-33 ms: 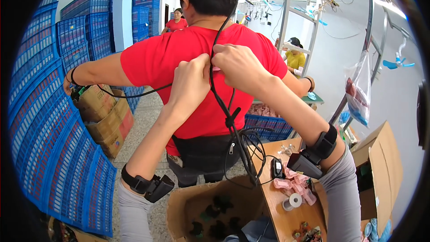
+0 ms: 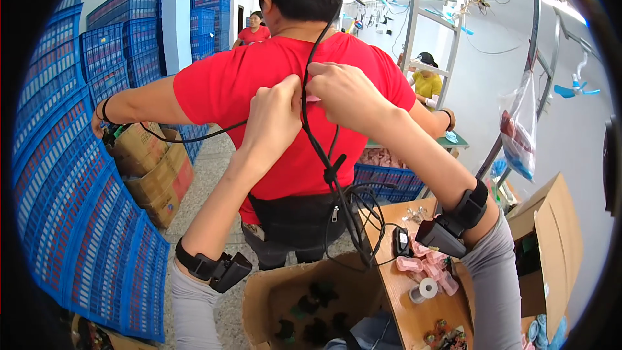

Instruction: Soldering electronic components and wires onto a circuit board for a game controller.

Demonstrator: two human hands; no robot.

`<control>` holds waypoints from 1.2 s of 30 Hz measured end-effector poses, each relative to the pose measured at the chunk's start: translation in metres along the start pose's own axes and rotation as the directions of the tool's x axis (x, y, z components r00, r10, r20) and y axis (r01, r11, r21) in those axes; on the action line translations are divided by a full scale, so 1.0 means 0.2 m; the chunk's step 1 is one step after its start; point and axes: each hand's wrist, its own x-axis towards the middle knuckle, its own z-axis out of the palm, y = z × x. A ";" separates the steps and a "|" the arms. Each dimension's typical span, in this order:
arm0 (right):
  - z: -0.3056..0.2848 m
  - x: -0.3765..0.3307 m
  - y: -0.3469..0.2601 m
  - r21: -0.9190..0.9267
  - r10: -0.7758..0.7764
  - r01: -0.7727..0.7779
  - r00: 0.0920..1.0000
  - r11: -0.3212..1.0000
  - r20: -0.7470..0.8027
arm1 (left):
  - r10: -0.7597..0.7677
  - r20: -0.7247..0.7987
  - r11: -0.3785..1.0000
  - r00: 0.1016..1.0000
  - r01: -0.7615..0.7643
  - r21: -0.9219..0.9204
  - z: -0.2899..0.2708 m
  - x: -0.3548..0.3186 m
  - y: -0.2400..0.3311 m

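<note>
Both my hands are closed at the upper back of a person in a red shirt (image 2: 285, 149), who faces away with arms spread. A black cable (image 2: 310, 131) runs from that person's dark cap down between my hands. My right hand (image 2: 343, 94) pinches at the cable, its fingertips pressed against the back. Under those fingers shows a small pink piece, mostly hidden. My left hand (image 2: 275, 113) is bunched right beside the cable; what its fingertips hold is hidden. Below, a black tie (image 2: 334, 172) gathers the cables, and loose loops hang by the person's hip.
Blue crates (image 2: 84, 220) are stacked along the left, near cardboard boxes (image 2: 152, 175). An open carton (image 2: 265, 298) with dark pieces stands below me. On the wooden table (image 2: 402, 304) lie pink plastic parts (image 2: 431, 269) and a spool (image 2: 424, 290). Two other people are farther back.
My left hand has shifted very slightly. Otherwise both hands stay closed at the cable, and the person in front keeps the same pose.
</note>
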 end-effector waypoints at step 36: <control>0.92 -1.59 -0.84 0.029 0.542 -0.673 0.619 0.739 0.569 | -0.894 0.401 0.225 0.199 0.974 0.019 -0.26 -3.09 -0.10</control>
